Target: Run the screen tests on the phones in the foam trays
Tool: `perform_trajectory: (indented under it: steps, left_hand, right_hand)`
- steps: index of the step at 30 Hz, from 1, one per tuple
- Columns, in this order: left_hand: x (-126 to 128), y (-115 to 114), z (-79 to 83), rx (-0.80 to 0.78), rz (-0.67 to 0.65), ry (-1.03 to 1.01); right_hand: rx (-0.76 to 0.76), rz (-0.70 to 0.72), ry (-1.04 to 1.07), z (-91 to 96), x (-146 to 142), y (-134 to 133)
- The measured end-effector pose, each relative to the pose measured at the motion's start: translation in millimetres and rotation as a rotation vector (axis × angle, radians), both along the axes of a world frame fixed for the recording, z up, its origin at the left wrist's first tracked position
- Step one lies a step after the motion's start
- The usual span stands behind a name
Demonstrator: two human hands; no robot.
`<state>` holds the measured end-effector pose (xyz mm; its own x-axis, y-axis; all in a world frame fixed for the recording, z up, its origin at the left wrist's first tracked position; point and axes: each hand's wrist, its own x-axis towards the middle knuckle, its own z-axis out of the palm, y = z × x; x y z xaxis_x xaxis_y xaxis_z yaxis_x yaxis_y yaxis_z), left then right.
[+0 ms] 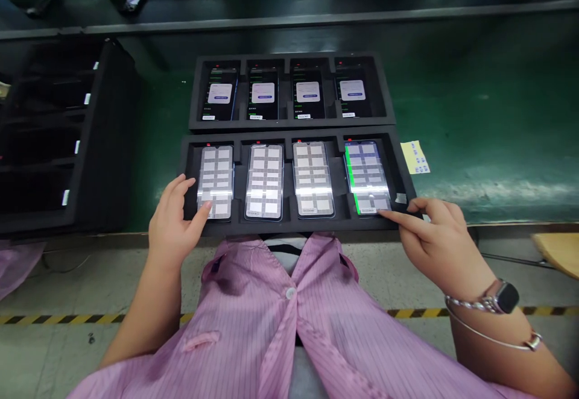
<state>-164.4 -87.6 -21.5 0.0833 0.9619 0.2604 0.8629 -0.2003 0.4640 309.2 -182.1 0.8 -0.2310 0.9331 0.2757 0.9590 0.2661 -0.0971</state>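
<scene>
While both hands sit at the near edge of a black foam tray (pixel 289 228), the fingers of each are released, with no phone gripped.

Left hand (pixel 174 221): forearm angled in from the near left, palm down, fingers loosely spread. One fingertip (pixel 207 205) touches the lower right edge of the leftmost phone (pixel 216 182); the other fingers lie over the tray's left side.

Right hand (pixel 434 242): forearm comes in from the near right, wrist slightly raised. The index finger (pixel 398 221) is straight and points left, its tip at the lower edge of the rightmost phone (pixel 367 177). The other fingers curve lightly at the tray's right corner. A wristwatch (pixel 504 296) and a thin bangle (pixel 493 334) sit on this arm.

The near tray holds four phones, one per compartment, all showing a pale grid; the rightmost also shows a green stripe down its left edge. Just beyond lies a second tray (pixel 289 123) with four dark-screened phones, each showing a pale dialog box. Both trays rest on a green worktop (pixel 479 116). A yellow note (pixel 415 157) lies just right of the near tray, and a black rack (pixel 67 134) stands to the left. A pink striped smock (pixel 253 314) covers the person's torso.
</scene>
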Motion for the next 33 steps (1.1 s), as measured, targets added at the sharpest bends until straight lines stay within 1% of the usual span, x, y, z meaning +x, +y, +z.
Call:
perform_trajectory:
  steps: [3,6,9,12,14,18,22,27,33]
  left_hand:
    - [0,1,-1.2,0.02,-0.01,0.001]
    - [1,1,-1.4,0.039,-0.028,0.007]
    - [2,2,-1.4,0.024,-0.026,0.017]
    - [2,3,-1.6,0.015,-0.014,0.013]
    - [3,2,-1.2,0.013,-0.012,0.005]
    - [3,0,-0.5,0.004,-0.014,-0.002]
    - [0,1,-2.2,-0.011,-0.004,0.004]
    - [-1,4,-2.6,-0.045,-0.006,0.007]
    - [-2,6,-3.4,-0.061,0.015,-0.001]
  right_hand:
    - [0.004,-0.022,-0.015,1.8,7,-2]
    - [0.042,0.001,-0.029,0.1,14,-1]
    - [0.077,0.009,-0.014,-10.0,24,1]
    - [0.097,-0.038,0.046,-22.8,31,7]
    - [0.084,-0.057,0.064,-26.3,32,12]
    - [0.057,-0.047,0.027,-19.9,27,28]
    - [0.061,-0.032,0.023,-13.7,25,51]
    - [0.083,-0.029,0.019,-15.1,29,73]
    - [0.07,-0.083,-0.007,-18.3,31,87]
